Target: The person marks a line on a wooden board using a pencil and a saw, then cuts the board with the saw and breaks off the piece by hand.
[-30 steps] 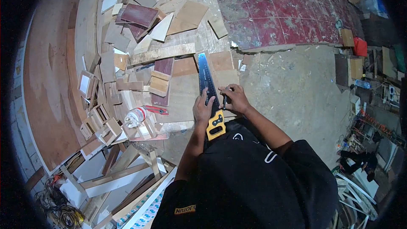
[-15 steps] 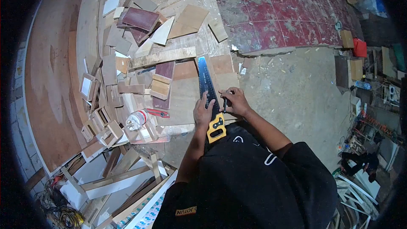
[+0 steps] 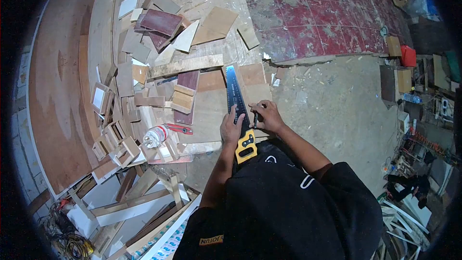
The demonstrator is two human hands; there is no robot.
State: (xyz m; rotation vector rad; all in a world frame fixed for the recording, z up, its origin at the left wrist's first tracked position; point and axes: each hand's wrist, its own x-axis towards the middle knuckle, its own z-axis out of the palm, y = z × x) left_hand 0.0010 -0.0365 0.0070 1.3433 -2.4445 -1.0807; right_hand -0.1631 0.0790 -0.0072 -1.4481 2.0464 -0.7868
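Observation:
A hand saw (image 3: 234, 91) with a dark blade and a yellow handle lies on a wooden board (image 3: 210, 108), its handle towards my body. My left hand (image 3: 232, 126) presses down on the blade near the handle, fingers stretched out and thumb apart. To the right of the blade, my right hand (image 3: 267, 115) is closed around a dark pen (image 3: 256, 118) that points down at the board. What the pen tip touches is too small to make out. A red cutter knife (image 3: 179, 128) rests on the board left of my left hand.
Wood offcuts (image 3: 161, 21) pile up at the far left of the table. A clear bottle (image 3: 155, 136) with a red and white label lies beside the cutter. Scrap boards (image 3: 139, 207) fill the lower left. A person (image 3: 409, 188) is at the far right.
Almost nothing differs. The whole view has shifted very slightly, while both hands, the saw and the pen keep their places on the board.

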